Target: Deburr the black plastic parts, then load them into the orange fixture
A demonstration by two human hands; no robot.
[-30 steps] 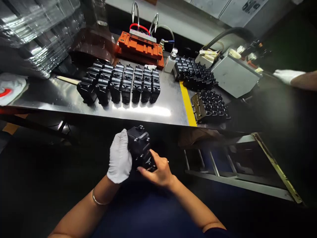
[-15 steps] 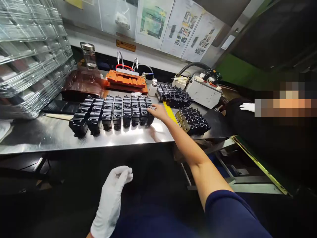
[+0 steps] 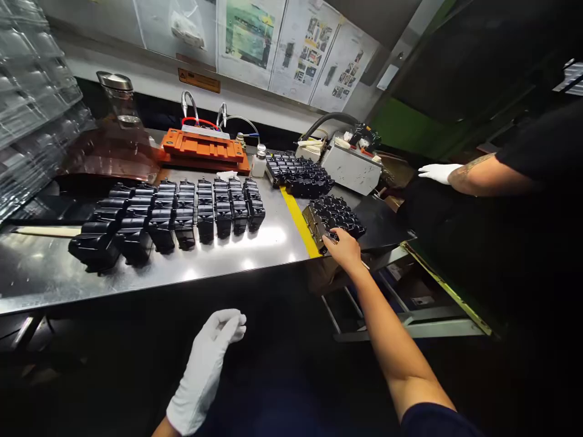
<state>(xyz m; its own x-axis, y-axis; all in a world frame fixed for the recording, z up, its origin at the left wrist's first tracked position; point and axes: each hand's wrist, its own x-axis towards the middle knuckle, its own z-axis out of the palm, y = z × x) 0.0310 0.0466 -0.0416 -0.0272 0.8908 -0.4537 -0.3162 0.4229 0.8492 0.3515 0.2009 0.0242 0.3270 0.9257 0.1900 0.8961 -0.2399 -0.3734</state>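
left hand [image 3: 210,346] white-gloved; short navy sleeve [image 3: 437,420]

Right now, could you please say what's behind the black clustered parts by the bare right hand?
Another glossy black cluster and a boxy grey unit; the clustered parts hide whatever lies directly behind them.

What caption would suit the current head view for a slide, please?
Bare right hand at a cluster of black parts beside the yellow strip; gloved left hand in front of the bench.
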